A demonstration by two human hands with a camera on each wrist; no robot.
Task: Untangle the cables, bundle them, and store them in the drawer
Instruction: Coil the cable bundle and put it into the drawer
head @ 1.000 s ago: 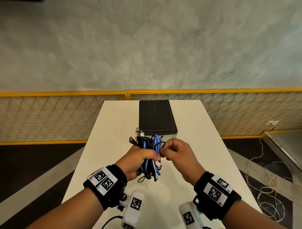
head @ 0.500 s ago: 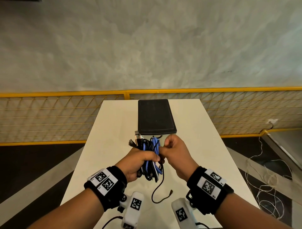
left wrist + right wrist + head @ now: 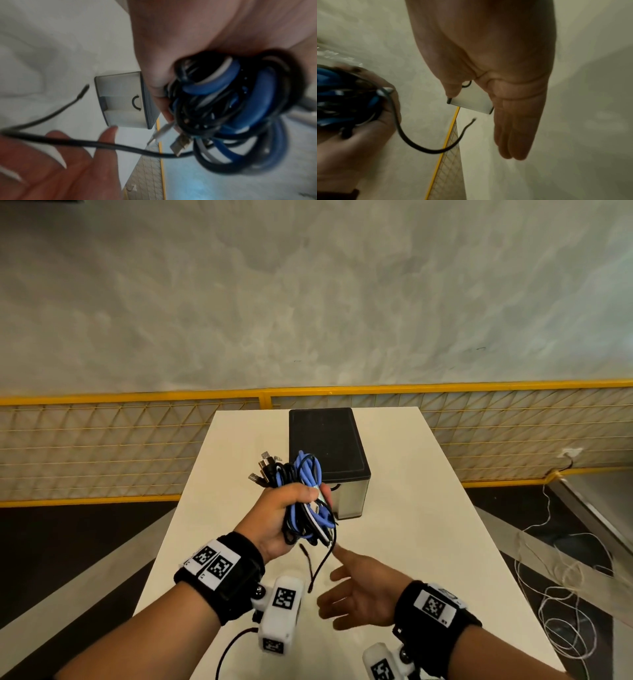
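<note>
Gripping the cable bundle (image 3: 301, 501) in a closed fist, the left hand (image 3: 284, 515) holds it above the white table (image 3: 428, 508), just in front of the drawer box (image 3: 329, 460) and a little to its left. The right hand (image 3: 359, 590) hangs nearer the camera than the box, palm up, fingers straight and holding nothing.

One loose black cable end (image 3: 320, 566) dangles out of the bundle toward the open palm. That tail is the likely trouble: left untucked, it could snag on the drawer edge or drag more coils free as the bundle goes in. The bundle looks secured only by the fist, with no tie visible, so loosening the grip may let the blue and black loops spring apart.

The drawer box sits on the table with its black lid on and its front drawer apparently shut, the ring handle (image 3: 136, 101) showing. Its contents are hidden.
</note>
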